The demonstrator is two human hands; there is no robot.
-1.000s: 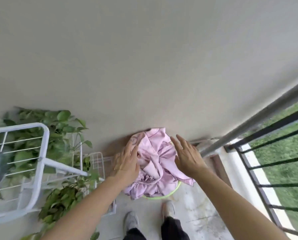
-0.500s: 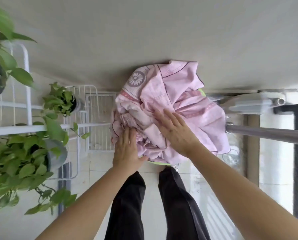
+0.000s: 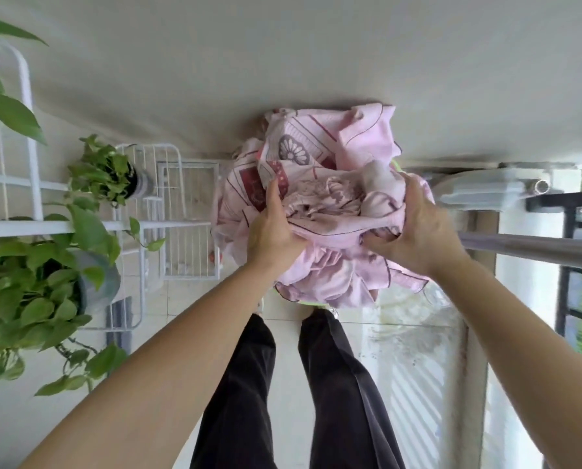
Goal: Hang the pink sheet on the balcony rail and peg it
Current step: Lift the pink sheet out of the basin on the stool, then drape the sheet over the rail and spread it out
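Observation:
The pink sheet (image 3: 320, 170), printed with dark flower and line patterns, lies bunched in a heap over a green-rimmed basket (image 3: 311, 302) whose edge barely shows beneath it. My left hand (image 3: 274, 231) clutches the heap's left side, thumb pressed into the cloth. On the right side my right hand (image 3: 418, 228) has its fingers dug into the folds. The grey balcony rail (image 3: 533, 248) runs off to the right, just behind my right hand. No pegs are visible.
A white wire rack (image 3: 168, 214) with potted green plants (image 3: 36, 275) fills the left side. Black balcony bars (image 3: 567, 265) stand at the right with greenery beyond. My dark-trousered legs (image 3: 283, 401) stand on pale tiles below the heap. A plain wall is behind.
Both hands went from resting flat on the heap to gripping its two sides. The view has tilted down and come closer to the sheet.

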